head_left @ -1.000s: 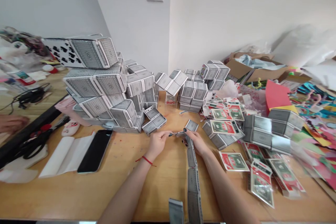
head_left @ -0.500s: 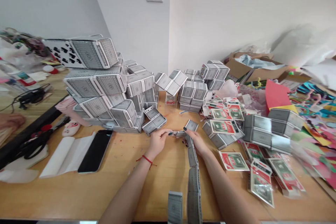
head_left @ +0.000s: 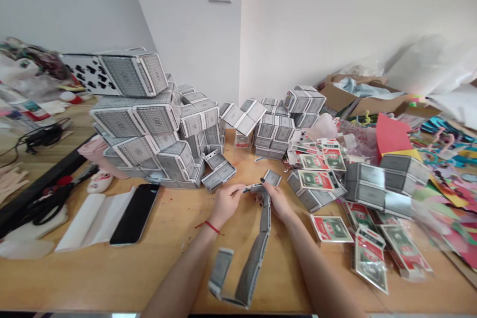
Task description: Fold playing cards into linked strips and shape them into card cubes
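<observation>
A chain of joined grey-backed playing cards (head_left: 253, 258) runs from my fingers toward the table's front edge, where it bends round to the left. My left hand (head_left: 226, 203) pinches the chain's far end between thumb and fingers. Close beside it, my right hand (head_left: 278, 199) grips the same end, fingers wrapped round a card. Just beyond my right hand lies a flat grey card piece (head_left: 273, 177). Another folded card piece (head_left: 219, 175) sits past my left hand. Behind it rises a large stack of blocks built from cards (head_left: 149, 124).
A phone (head_left: 134, 214), white paper (head_left: 93, 218) and black scissors (head_left: 52, 203) lie left. Red-green card boxes (head_left: 331, 228) and more card blocks (head_left: 367, 184) are at the right, beside coloured paper scraps (head_left: 450, 198). A cardboard box (head_left: 357, 102) stands at the back right.
The near end of the card chain has swung left and bent into a hook shape. Both hands have shifted only slightly, still at its far end.
</observation>
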Action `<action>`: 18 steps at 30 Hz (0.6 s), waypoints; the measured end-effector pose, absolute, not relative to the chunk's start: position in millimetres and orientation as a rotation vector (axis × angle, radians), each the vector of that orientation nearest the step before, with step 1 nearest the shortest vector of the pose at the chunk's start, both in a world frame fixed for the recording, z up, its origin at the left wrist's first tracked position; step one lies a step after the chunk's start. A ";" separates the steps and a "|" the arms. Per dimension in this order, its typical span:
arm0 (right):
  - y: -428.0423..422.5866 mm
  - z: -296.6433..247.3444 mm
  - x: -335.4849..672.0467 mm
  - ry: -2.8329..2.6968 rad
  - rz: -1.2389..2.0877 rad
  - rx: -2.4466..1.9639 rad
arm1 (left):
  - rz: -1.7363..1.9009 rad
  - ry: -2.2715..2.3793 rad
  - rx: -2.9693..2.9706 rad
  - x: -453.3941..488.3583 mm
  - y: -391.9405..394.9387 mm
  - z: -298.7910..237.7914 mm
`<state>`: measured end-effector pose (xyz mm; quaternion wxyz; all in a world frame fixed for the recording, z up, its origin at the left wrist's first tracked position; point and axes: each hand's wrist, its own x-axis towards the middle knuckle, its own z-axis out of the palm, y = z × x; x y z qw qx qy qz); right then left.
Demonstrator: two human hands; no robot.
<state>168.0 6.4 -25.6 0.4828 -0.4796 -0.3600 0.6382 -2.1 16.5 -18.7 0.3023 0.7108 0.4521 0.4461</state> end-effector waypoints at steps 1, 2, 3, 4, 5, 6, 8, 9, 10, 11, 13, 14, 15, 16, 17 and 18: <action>6.1 -25.3 167.7 -0.885 1.554 -1.162 | 1.179 1.195 1.880 -2.4 17.1 -18.9; 5.8 -25.1 167.6 -0.897 1.551 -1.153 | 1.176 1.191 1.874 -3.3 18.0 -19.4; 5.6 -25.1 167.8 -0.915 1.547 -1.145 | 1.174 1.188 1.864 -4.6 19.3 -20.1; 5.4 -25.3 168.3 -0.939 1.542 -1.141 | 1.170 1.186 1.850 -6.5 20.9 -20.9; 5.4 -25.8 169.0 -0.967 1.537 -1.142 | 1.161 1.181 1.836 -8.7 22.7 -21.8; 5.3 -26.6 169.9 -0.996 1.532 -1.147 | 1.146 1.175 1.822 -11.0 24.6 -22.7; 5.3 -28.7 171.7 -1.047 1.542 -1.151 | 1.103 1.160 1.799 -15.5 28.1 -24.0; 5.2 -29.9 172.4 -1.061 1.552 -1.151 | 1.082 1.152 1.790 -17.1 29.4 -24.2; 5.0 -31.0 172.9 -1.067 1.560 -1.149 | 1.066 1.144 1.780 -18.2 30.3 -24.2; 4.9 -31.9 173.1 -1.068 1.567 -1.146 | 1.053 1.135 1.773 -18.7 30.7 -23.9; 4.6 -33.1 172.9 -1.066 1.573 -1.140 | 1.039 1.122 1.762 -17.7 30.2 -23.0; 4.6 -33.3 172.5 -1.065 1.570 -1.139 | 1.036 1.121 1.761 -16.4 29.3 -22.5; 4.7 -33.2 172.0 -1.065 1.566 -1.139 | 1.038 1.126 1.761 -14.7 28.3 -22.1; 4.9 -32.9 171.3 -1.067 1.561 -1.143 | 1.042 1.136 1.766 -12.8 27.0 -21.8; 5.0 -32.3 170.7 -1.064 1.550 -1.153 | 1.049 1.150 1.774 -10.9 25.7 -21.5; 5.3 -31.5 170.0 -1.057 1.539 -1.165 | 1.061 1.164 1.787 -8.9 24.3 -21.2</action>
